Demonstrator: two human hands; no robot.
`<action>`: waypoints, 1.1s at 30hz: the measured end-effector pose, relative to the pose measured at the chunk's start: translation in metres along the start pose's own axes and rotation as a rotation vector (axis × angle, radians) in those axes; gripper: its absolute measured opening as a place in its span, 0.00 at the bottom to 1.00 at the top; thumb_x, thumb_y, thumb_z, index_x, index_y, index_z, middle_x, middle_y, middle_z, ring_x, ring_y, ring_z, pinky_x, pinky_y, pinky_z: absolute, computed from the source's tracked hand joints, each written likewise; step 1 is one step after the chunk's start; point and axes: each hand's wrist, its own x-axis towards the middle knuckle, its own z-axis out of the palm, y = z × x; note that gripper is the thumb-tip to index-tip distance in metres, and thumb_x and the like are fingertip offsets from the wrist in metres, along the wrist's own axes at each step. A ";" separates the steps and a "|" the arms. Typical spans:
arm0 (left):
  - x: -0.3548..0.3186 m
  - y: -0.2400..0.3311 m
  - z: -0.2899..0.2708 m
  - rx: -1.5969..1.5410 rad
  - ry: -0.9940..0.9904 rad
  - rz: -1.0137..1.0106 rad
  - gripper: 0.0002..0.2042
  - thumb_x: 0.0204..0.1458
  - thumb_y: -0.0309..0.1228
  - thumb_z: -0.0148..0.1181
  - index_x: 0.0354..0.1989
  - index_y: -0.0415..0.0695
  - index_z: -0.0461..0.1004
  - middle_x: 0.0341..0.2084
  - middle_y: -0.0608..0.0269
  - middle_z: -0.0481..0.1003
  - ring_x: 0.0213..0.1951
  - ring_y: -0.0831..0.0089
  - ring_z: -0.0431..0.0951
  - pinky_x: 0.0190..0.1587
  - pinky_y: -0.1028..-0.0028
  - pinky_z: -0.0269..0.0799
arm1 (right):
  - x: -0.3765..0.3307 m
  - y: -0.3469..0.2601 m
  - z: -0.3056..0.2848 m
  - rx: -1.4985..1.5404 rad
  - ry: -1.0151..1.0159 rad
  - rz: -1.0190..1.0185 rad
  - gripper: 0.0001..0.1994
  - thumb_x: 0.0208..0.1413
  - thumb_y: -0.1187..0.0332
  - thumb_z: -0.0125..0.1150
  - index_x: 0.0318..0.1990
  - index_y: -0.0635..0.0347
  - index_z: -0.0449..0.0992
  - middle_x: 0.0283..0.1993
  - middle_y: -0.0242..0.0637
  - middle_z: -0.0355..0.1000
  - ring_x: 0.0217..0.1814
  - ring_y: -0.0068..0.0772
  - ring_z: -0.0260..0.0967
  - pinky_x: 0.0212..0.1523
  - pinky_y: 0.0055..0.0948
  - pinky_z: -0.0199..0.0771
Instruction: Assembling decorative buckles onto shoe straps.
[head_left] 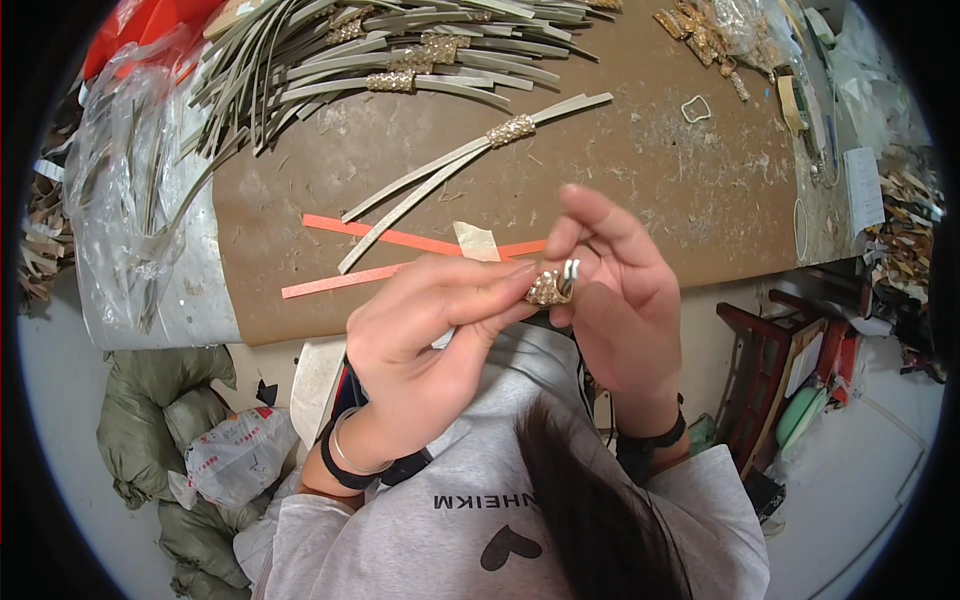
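Near the table's front edge, my left hand (430, 325) pinches a short gold beaded sleeve (546, 289) between thumb and fingers. Pale strap ends (571, 270) poke out of the sleeve's right end. My right hand (625, 300) is just right of them, fingers apart and index finger raised; whether a fingertip touches the strap ends is hard to see. Beyond my hands lie orange strips (375, 233) with a beige tape piece (475, 241) across them. Farther off, a grey strap pair (415, 185) passes through another gold beaded sleeve (512, 130).
A heap of grey straps (290, 60) with gold sleeves covers the far left of the brown table mat (680, 200). Loose gold pieces (700, 38), a small pale loop (695, 109) and a brush (792, 104) lie at right. Clear plastic bags (130, 150) line the left edge.
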 end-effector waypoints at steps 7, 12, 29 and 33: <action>-0.002 0.019 -0.002 0.001 -0.198 -0.111 0.13 0.39 0.14 0.63 0.35 0.40 0.81 0.29 0.59 0.79 0.31 0.74 0.78 0.33 0.77 0.73 | -0.006 -0.005 -0.032 -0.509 -0.237 -0.276 0.16 0.39 0.85 0.65 0.40 0.69 0.76 0.51 0.42 0.61 0.43 0.28 0.67 0.43 0.22 0.69; -0.002 0.012 0.002 -0.225 -0.306 -0.315 0.10 0.43 0.15 0.64 0.35 0.36 0.80 0.31 0.57 0.78 0.31 0.75 0.77 0.36 0.79 0.72 | -0.009 -0.012 -0.035 -0.112 -0.084 -0.165 0.12 0.43 0.82 0.63 0.38 0.68 0.75 0.46 0.44 0.65 0.41 0.30 0.67 0.40 0.23 0.70; 0.009 0.024 0.002 -0.325 -0.316 -0.659 0.12 0.50 0.21 0.61 0.43 0.31 0.75 0.30 0.57 0.79 0.30 0.76 0.80 0.19 0.87 0.67 | -0.010 -0.033 -0.017 -0.244 0.249 -0.008 0.13 0.54 0.80 0.53 0.46 0.75 0.72 0.38 0.41 0.73 0.35 0.27 0.74 0.34 0.22 0.77; 0.008 0.024 0.003 -0.118 -0.287 -0.497 0.11 0.48 0.20 0.63 0.41 0.33 0.76 0.29 0.60 0.77 0.27 0.79 0.79 0.19 0.87 0.66 | -0.009 -0.031 -0.022 -0.189 0.214 0.092 0.14 0.54 0.80 0.53 0.48 0.75 0.72 0.39 0.42 0.73 0.37 0.28 0.74 0.35 0.23 0.78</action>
